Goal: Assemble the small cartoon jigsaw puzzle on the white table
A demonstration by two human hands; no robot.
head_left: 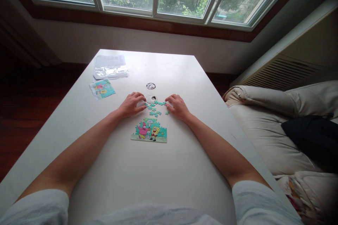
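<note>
A partly joined jigsaw puzzle [149,130] with cartoon figures lies flat on the white table, its upper edge stepped and uneven. Several loose teal puzzle pieces [155,113] are scattered just beyond it, between my hands. My left hand [132,104] rests at the left side of these pieces, fingers curved and thumb apart. On the right side, my right hand [177,107] is bent in a similar way, its fingertips beside the end of a short row of pieces [160,103]. One single piece [167,113] lies below its thumb. Neither hand visibly grips anything.
Beyond the pieces are a ring-shaped hole [151,99] and a round disc [150,86] on the table [163,175]. A small picture card [102,89] and a clear plastic packet [111,66] lie at far left. A beige sofa [256,126] stands right.
</note>
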